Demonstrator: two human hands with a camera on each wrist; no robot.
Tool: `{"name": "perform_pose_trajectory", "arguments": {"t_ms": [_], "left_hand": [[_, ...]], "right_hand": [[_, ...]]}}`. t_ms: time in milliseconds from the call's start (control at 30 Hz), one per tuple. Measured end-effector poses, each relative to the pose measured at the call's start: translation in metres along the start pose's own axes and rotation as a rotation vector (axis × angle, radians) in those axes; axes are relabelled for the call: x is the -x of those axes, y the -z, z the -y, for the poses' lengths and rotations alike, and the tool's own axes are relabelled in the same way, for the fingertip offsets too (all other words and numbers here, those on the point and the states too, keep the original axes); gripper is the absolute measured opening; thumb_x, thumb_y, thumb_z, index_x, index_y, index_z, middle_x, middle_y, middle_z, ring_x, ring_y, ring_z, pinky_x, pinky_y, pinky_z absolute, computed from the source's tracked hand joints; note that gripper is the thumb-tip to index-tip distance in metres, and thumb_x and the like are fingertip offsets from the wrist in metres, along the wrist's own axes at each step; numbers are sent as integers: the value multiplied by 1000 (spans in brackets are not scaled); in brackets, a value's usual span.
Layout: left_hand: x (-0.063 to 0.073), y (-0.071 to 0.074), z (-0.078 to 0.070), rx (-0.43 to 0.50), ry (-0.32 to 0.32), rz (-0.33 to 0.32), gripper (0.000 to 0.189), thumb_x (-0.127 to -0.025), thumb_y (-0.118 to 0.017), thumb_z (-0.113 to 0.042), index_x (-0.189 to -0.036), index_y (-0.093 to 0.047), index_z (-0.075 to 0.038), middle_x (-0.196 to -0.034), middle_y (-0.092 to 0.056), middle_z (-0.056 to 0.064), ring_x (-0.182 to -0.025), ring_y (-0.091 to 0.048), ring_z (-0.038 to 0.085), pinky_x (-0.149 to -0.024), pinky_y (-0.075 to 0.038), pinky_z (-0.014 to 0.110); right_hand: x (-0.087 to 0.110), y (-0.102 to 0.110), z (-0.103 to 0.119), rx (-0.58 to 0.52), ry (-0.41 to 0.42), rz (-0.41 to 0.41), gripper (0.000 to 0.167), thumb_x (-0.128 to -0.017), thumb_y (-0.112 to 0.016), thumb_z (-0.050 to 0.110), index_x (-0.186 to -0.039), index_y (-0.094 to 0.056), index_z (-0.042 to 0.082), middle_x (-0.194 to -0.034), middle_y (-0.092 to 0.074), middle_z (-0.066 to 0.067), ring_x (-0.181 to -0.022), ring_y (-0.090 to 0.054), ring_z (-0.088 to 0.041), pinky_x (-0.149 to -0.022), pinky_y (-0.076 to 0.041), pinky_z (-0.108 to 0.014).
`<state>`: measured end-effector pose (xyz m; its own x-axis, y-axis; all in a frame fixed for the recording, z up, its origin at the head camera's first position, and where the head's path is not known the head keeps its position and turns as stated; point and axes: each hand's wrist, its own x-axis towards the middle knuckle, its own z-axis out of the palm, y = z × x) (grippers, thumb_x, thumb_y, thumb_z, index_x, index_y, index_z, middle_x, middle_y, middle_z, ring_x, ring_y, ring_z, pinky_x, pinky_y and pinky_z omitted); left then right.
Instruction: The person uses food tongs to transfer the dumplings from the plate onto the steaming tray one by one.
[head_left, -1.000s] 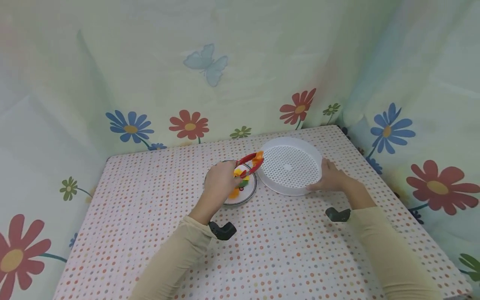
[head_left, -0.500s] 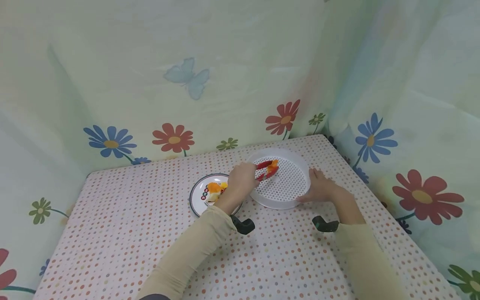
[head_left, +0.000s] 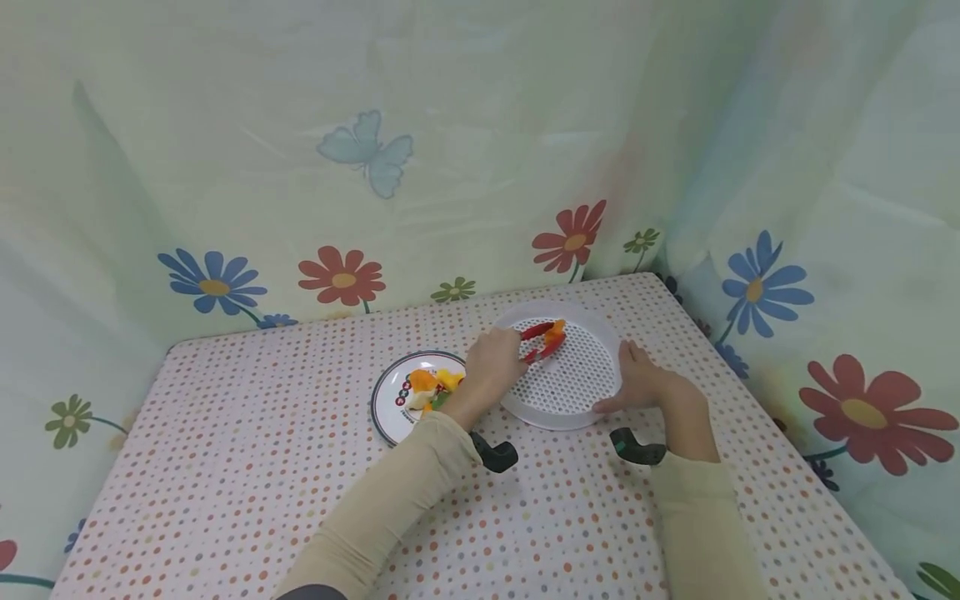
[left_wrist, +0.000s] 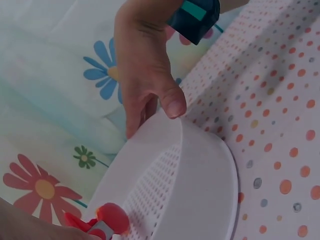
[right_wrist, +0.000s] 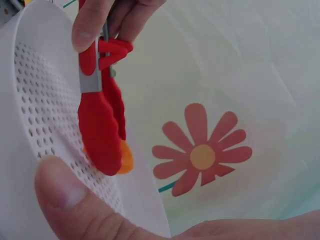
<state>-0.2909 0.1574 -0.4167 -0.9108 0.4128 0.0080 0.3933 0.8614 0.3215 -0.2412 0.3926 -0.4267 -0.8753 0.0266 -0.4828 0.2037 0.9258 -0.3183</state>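
Observation:
In the head view my left hand (head_left: 491, 367) holds red-tipped tongs (head_left: 542, 343) over a white sieve (head_left: 573, 392) with a perforated bottom. Pinched between the tong tips is an orange piece (head_left: 556, 332), mostly covered by the red tip (right_wrist: 102, 135) in the right wrist view. My right hand (head_left: 648, 387) grips the sieve's right side, its thumb (left_wrist: 173, 102) at the rim and the other fingers farther along the wall. Left of the sieve lies a round plate (head_left: 385, 408) with a dark-lined rim, bearing orange, yellow and green pieces; my left wrist partly hides it.
A dotted cloth (head_left: 300, 467) covers the table. Flower-printed curtains (head_left: 465, 192) hang behind it and along both sides. Each wrist wears a dark device, such as the left one (head_left: 495, 454).
My left hand has carried the tongs and the orange piece rightward from the plate to over the sieve. More of the plate's left side shows. My right hand has stayed on the sieve.

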Motion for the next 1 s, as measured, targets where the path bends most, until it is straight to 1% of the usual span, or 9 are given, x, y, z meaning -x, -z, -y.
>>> {"name": "perform_pose_trajectory", "arguments": {"t_ms": [200,400,500,667,733,800,867,933,1000], "left_hand": [[-2,-9,-2,3,6,13,24,-84,-72,-30,-99,-67,-11,-75,-62,-3,-58,-52,11,-47,-40,20],[-3,-9,-1,-12,31,-5,28,-84,-72,-30,-103,-68,-11,-82,-67,-1,-64,-55,13,-53,-45,23],[-5,-9,0,-17,41,-11,30,-83,-72,-31,-106,-68,-11,-86,-69,0,-64,-56,13,-55,-46,23],[0,-11,8,-20,96,-13,38,-80,-76,-34,-106,-66,-8,-81,-67,1,-62,-55,13,-54,-45,24],[1,-12,11,-18,114,-12,47,-78,-77,-36,-111,-63,-7,-82,-67,2,-63,-56,15,-55,-47,25],[5,-11,13,-2,124,-23,59,-76,-79,-38,-120,-59,-5,-92,-69,5,-70,-61,17,-62,-51,27],[11,-9,16,25,124,-43,73,-75,-79,-41,-131,-52,-4,-111,-68,7,-86,-66,20,-73,-55,30],[21,-3,20,61,113,-76,83,-74,-79,-43,-139,-45,-5,-130,-60,9,-105,-64,24,-85,-54,35],[37,4,29,82,96,-116,91,-73,-79,-46,-143,-38,-5,-143,-49,9,-121,-56,26,-95,-49,38]], "right_hand": [[3,-5,-5,-22,-27,11,135,-70,-76,57,-144,13,-13,-150,11,-37,-139,5,-52,-107,-11,-69],[3,-1,-2,-43,11,16,136,-69,-77,56,-143,14,-13,-150,13,-37,-139,5,-53,-105,-10,-71],[-1,0,-1,-48,2,32,136,-70,-76,56,-143,16,-12,-150,14,-37,-138,5,-54,-107,-11,-69],[-8,-5,3,-35,-10,46,137,-70,-76,56,-143,17,-12,-150,15,-36,-138,4,-54,-107,-10,-68],[-11,-7,2,-31,-9,49,138,-70,-76,57,-143,18,-11,-150,16,-36,-138,4,-54,-107,-9,-69],[-13,-8,0,-28,1,48,139,-68,-76,58,-143,18,-11,-150,15,-36,-138,4,-54,-106,-9,-69],[-15,-7,-2,-33,14,47,141,-68,-77,59,-142,20,-12,-149,16,-37,-138,5,-54,-106,-9,-70],[-16,-6,-5,-42,26,43,142,-67,-77,59,-141,21,-12,-149,17,-37,-138,7,-54,-106,-9,-69],[-17,-4,-8,-58,36,39,143,-66,-77,59,-141,22,-12,-148,19,-38,-137,9,-54,-106,-8,-68]]}}
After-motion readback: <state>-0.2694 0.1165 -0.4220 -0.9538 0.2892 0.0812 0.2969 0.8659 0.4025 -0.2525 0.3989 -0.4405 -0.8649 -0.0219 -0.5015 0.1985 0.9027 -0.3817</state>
